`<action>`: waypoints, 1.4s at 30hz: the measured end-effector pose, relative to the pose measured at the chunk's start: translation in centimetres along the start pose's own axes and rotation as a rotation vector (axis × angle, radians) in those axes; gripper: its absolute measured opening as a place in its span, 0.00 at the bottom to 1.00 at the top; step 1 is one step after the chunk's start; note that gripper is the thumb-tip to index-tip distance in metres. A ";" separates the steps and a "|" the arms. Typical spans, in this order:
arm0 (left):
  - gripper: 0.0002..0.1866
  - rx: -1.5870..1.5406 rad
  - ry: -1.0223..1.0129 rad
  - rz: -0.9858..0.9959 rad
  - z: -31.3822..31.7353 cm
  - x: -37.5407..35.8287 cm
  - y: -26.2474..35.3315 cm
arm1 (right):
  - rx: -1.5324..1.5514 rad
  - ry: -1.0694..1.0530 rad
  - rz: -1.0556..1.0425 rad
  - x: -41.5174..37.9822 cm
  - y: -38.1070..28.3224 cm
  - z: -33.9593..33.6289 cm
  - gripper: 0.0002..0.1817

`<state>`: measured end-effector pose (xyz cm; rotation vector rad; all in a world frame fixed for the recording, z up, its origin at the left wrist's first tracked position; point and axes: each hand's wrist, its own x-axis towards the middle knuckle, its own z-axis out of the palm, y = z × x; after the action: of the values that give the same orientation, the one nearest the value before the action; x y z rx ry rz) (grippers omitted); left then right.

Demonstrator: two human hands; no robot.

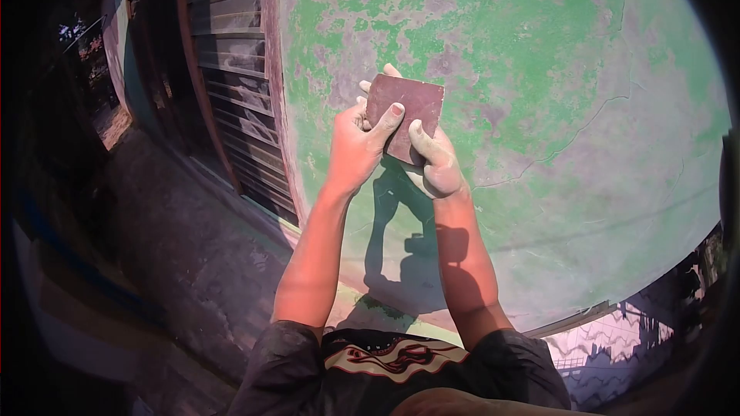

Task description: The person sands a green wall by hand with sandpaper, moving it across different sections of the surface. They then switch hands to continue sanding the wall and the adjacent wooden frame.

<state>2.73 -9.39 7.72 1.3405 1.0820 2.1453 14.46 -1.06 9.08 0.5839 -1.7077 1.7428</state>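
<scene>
Both hands hold a reddish-brown, roughly square sheet of sandpaper (406, 100) up in front of the wall. My left hand (366, 127) grips its left side, the thumb lying across the face and the fingers behind. At the lower right edge my right hand (435, 158) pinches it, thumb on the front. Pale dust coats the fingers of both hands. Behind them stands a wall (524, 54) with green paint worn away in grey patches. Whether the sheet is folded or wraps something cannot be made out.
To the left is a louvred window (231, 54) in a brown frame. A crack (570, 146) runs across the wall's right part. Shaded ground (177, 216) lies at lower left, and pale wavy roof tiles (609, 347) show at lower right.
</scene>
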 end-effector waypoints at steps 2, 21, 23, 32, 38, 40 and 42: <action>0.23 0.226 -0.036 -0.028 -0.2 2.5 1.0 | -0.096 0.122 0.004 1.4 -1.1 0.4 0.42; 0.37 0.980 0.245 1.272 4.7 32.6 8.3 | -2.799 0.514 -0.399 16.8 -18.1 -11.4 0.41; 0.36 1.000 0.294 1.264 4.9 32.9 8.3 | -2.822 0.613 -0.415 18.3 -20.0 -12.2 0.41; 0.35 1.024 0.258 1.356 3.2 33.1 7.2 | -2.704 0.714 -0.445 17.8 -23.3 -13.2 0.38; 0.36 1.045 0.247 1.310 3.4 32.5 7.0 | -2.729 0.753 -0.488 20.4 -21.7 -12.6 0.39; 0.36 1.067 0.206 1.333 3.0 32.4 7.0 | -2.907 0.554 -0.317 17.9 -19.8 -11.7 0.40; 0.36 1.067 0.219 1.339 3.0 32.3 7.0 | -3.026 0.536 -0.216 17.6 -20.5 -11.1 0.41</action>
<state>-9.20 8.94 32.69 3.0148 1.8832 2.5850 17.51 11.55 35.27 -0.9376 -1.5239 -1.5236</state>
